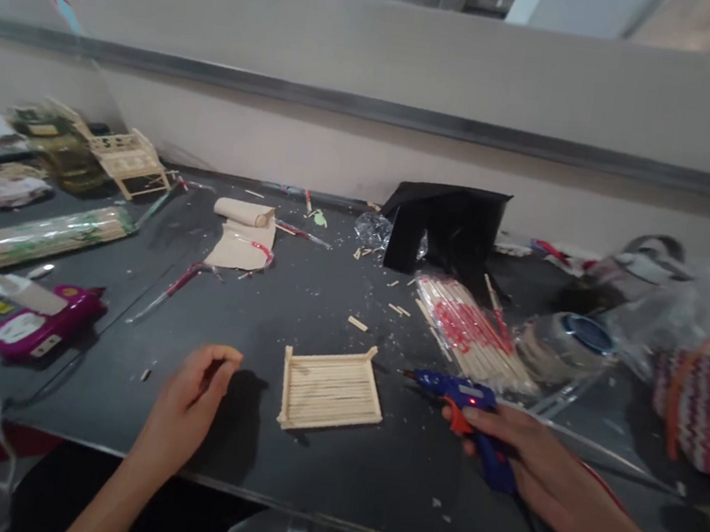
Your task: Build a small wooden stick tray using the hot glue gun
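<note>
A small flat panel of glued wooden sticks (329,389) lies on the dark table (295,310) between my hands. My right hand (517,455) is wrapped round a blue glue gun (473,413) with an orange trigger, its nozzle pointing left toward the panel's right corner. My left hand (191,402) rests on the table left of the panel, fingers loosely curled with thumb and fingertips together; I cannot make out anything in them.
A pack of sticks with red wrappers (471,332), a black box (451,227), a tape roll (567,342), a pink glue gun (43,324), a bagged stick bundle (39,235), rolled paper (243,232) and stick models (127,161) surround the work spot. A wall runs behind the table.
</note>
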The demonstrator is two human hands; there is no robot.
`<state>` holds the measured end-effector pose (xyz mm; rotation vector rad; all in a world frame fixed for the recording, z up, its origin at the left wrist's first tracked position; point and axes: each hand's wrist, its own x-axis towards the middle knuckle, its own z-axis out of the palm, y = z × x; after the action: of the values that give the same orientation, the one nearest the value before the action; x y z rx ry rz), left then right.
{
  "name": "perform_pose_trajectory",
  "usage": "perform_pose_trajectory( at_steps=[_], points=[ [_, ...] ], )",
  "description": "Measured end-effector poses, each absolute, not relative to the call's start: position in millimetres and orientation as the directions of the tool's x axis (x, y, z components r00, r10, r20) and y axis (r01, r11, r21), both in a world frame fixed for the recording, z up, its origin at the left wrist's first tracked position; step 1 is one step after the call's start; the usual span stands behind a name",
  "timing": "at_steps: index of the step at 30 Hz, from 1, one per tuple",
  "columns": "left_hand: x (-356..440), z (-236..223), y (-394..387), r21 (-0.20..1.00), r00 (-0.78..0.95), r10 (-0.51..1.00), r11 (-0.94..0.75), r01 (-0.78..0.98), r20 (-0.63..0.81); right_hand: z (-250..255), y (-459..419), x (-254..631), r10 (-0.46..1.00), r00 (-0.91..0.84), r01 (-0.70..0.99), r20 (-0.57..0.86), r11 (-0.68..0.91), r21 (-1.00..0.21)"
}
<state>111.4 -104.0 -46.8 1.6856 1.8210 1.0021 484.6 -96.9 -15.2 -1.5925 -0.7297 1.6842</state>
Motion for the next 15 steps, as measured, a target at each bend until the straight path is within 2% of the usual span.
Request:
perform_pose_trajectory(
  at_steps=[4, 10, 15],
  points=[
    [107, -52, -100, 0.784, -0.108, 0.983, -0.050, 0.619, 0.148, -17, -104, 488, 0.832, -0.001, -0.110, -0.554, -0.551, -0.827],
    [108, -51, -104, 0.787, -0.211, 0.971, 0.046, 0.615, 0.108, -27, -115, 488, 0.863, 0.115, 0.006, -0.492, -0.495, -0.869],
    [109, -49, -98, 0.733, -0.098, 0.991, 0.004, 0.680, 0.086, -36, -121, 498, 0.894, 0.271, 0.166, -0.357, -0.409, -0.897]
  ],
)
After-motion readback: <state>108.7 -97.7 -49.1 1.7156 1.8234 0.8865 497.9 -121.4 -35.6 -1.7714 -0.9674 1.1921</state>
